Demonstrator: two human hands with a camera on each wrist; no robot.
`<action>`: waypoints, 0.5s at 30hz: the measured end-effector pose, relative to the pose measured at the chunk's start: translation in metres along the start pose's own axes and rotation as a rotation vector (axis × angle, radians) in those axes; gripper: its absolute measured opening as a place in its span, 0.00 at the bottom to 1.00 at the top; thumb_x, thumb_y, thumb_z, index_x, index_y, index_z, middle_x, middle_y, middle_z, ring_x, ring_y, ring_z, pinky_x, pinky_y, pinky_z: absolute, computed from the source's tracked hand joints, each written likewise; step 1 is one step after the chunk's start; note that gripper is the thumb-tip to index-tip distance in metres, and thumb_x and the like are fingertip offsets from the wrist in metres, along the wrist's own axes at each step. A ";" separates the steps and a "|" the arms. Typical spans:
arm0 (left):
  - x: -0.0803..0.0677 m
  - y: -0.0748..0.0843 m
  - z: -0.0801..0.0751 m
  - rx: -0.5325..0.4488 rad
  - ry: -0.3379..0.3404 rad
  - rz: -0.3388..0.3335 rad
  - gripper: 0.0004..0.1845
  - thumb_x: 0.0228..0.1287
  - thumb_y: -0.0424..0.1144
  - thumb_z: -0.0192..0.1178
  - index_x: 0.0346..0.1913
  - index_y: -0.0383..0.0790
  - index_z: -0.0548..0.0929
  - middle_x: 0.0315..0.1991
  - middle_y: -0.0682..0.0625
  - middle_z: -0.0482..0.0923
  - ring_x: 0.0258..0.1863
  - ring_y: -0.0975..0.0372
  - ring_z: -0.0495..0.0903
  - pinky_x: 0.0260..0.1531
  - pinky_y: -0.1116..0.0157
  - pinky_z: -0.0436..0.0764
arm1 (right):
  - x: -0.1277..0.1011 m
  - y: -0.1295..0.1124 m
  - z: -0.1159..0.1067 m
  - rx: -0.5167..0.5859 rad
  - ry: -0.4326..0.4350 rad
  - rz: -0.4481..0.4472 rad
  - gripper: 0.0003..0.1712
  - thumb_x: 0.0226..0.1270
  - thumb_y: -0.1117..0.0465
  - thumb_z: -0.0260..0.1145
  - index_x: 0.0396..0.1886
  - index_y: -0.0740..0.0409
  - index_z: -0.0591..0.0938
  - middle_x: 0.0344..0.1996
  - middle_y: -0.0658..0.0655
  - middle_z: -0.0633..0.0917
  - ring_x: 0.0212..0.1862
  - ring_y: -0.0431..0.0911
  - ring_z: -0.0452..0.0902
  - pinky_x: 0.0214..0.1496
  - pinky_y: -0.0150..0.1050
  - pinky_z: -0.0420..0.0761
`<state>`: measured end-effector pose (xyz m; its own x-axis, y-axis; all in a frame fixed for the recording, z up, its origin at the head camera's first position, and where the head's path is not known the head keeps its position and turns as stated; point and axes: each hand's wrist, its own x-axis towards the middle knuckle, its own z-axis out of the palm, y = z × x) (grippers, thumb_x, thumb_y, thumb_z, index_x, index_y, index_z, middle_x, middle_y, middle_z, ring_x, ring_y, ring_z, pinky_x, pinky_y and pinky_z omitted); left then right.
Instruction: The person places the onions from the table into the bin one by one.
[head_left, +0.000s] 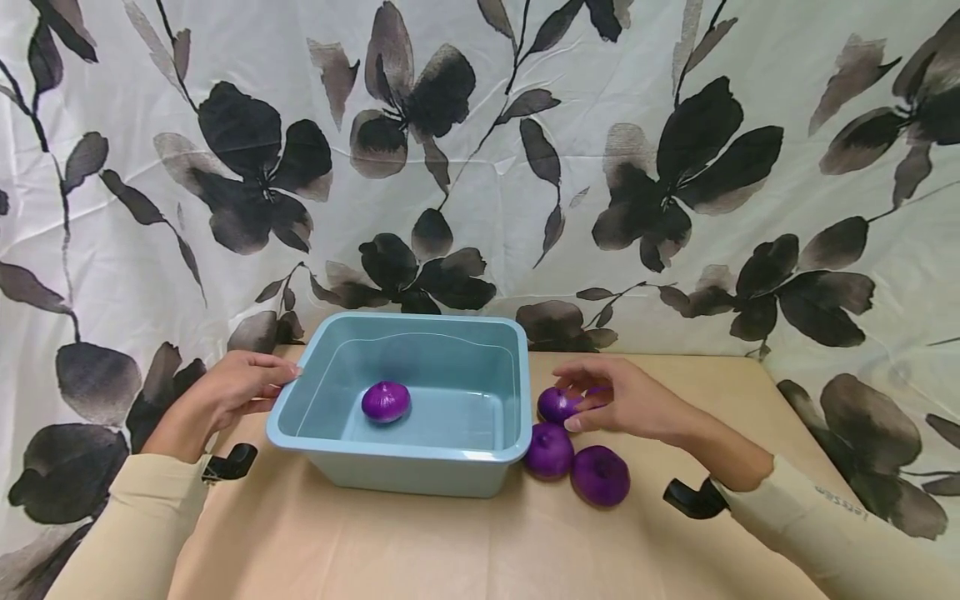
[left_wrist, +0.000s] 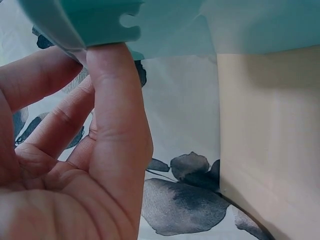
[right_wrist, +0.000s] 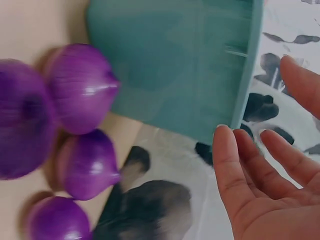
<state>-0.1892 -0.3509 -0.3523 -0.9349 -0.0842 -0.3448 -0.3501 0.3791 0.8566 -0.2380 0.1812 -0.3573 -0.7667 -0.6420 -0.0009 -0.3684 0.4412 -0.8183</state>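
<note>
I see the light blue plastic tub [head_left: 420, 433] sitting at the centre of the head view on the tan table [head_left: 420, 550], with one purple onion [head_left: 386, 401] lying on its floor toward the left side. My left hand [head_left: 225, 396] is at the tub's left rim, in the left-centre of the frame; the left wrist view shows the fingers [left_wrist: 117, 115] extended with a fingertip touching the underside of the rim's lip at the top of that picture, so the hand is loosely spread and pressing against the edge rather than wrapped round it. My right hand [head_left: 630, 400] is just right of the tub, over a cluster of onions on the table. Its fingers are relaxed and slightly apart, as the right wrist view shows in its lower right corner, and they rest over the farthest onion [head_left: 557, 403] without clearly closing on it; I cannot tell whether the fingertips truly touch it. Two more onions lie nearer me, one [head_left: 549, 451] touching the tub's right wall and another [head_left: 600, 475] just beside it to the lower right. A white cloth with dark leaf prints [head_left: 675, 167] hangs behind the table across the upper frame.
</note>
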 end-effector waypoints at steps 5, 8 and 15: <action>-0.002 0.001 0.000 -0.003 0.003 -0.005 0.13 0.74 0.39 0.63 0.53 0.34 0.87 0.32 0.59 0.84 0.33 0.69 0.85 0.38 0.68 0.88 | -0.025 0.017 0.001 0.073 0.019 0.005 0.36 0.59 0.63 0.80 0.66 0.66 0.77 0.59 0.66 0.84 0.55 0.50 0.83 0.57 0.34 0.86; -0.002 0.001 0.000 0.000 -0.002 -0.002 0.12 0.74 0.39 0.62 0.52 0.35 0.88 0.32 0.59 0.84 0.34 0.69 0.85 0.38 0.68 0.88 | -0.039 0.027 0.003 0.107 0.039 0.026 0.35 0.59 0.62 0.80 0.65 0.66 0.78 0.58 0.65 0.84 0.54 0.45 0.83 0.56 0.32 0.86; -0.001 0.000 0.001 0.000 0.003 0.000 0.13 0.74 0.39 0.63 0.53 0.34 0.87 0.33 0.59 0.84 0.34 0.68 0.85 0.38 0.69 0.88 | -0.062 0.058 0.009 0.203 0.058 0.062 0.37 0.63 0.63 0.77 0.68 0.73 0.73 0.60 0.70 0.82 0.55 0.41 0.83 0.57 0.33 0.86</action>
<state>-0.1878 -0.3497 -0.3527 -0.9352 -0.0867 -0.3434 -0.3497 0.3795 0.8566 -0.2066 0.2410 -0.4100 -0.8157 -0.5778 -0.0269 -0.2106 0.3400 -0.9165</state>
